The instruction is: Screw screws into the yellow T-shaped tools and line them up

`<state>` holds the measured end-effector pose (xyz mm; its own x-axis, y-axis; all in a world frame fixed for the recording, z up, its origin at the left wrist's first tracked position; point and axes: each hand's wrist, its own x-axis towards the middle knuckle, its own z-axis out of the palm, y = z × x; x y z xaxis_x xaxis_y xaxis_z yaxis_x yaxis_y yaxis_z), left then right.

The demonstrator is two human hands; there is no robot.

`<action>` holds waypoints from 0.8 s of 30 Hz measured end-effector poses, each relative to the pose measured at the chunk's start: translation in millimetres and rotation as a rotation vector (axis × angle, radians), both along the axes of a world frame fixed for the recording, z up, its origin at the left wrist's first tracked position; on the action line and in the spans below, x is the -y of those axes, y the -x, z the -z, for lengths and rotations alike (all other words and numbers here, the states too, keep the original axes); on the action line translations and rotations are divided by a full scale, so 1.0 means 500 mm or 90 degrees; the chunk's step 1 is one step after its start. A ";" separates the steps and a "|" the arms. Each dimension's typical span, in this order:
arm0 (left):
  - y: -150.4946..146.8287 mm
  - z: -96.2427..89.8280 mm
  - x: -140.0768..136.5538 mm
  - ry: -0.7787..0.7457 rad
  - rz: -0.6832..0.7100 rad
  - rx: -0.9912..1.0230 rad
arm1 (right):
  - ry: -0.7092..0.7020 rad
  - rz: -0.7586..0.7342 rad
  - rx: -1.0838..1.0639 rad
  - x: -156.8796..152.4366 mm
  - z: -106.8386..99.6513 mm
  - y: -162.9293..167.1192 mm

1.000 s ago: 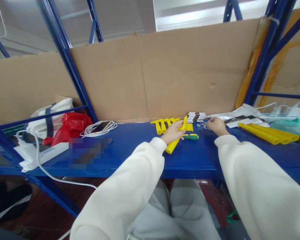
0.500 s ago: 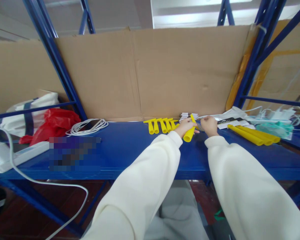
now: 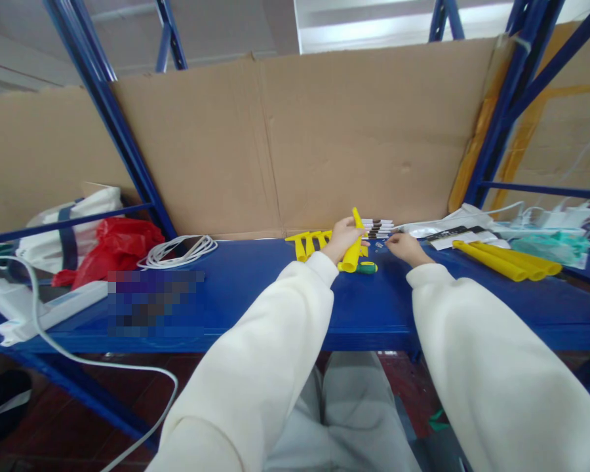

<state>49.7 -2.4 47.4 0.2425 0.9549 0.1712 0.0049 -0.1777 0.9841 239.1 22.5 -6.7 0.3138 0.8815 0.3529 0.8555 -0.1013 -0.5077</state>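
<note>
- Lying on the blue tabletop (image 3: 255,288), a green-and-yellow handle (image 3: 368,267) is seen just beside the wide end of a yellow tube (image 3: 353,254);
- the yellow tube is gripped by the left hand (image 3: 341,238), its narrow end tipped upward;
- the right hand (image 3: 406,248) is held near small bits (image 3: 379,245), fingers drawn together; whether anything is pinched cannot be told;
- farther back, white-and-dark packets (image 3: 378,227) are stacked near the cardboard (image 3: 364,131).
</note>
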 end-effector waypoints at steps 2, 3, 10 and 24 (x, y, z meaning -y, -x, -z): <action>0.036 -0.006 -0.006 -0.091 -0.018 -0.027 | 0.044 -0.052 0.046 -0.004 0.005 0.001; 0.056 -0.008 -0.008 -0.141 -0.028 -0.051 | 0.062 -0.067 0.066 -0.005 0.006 0.002; 0.172 0.006 0.003 -0.498 -0.107 -0.413 | 0.116 -0.068 0.157 0.005 0.001 0.010; 0.184 0.063 0.032 -0.508 -0.064 -0.663 | 0.144 -0.086 0.219 0.015 -0.004 0.025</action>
<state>-42.4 -18.6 15.6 0.5370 0.6999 0.4709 0.7394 -0.6593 0.1365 226.7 15.1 -4.9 0.0888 0.9736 0.2102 0.9842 -0.0533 -0.1688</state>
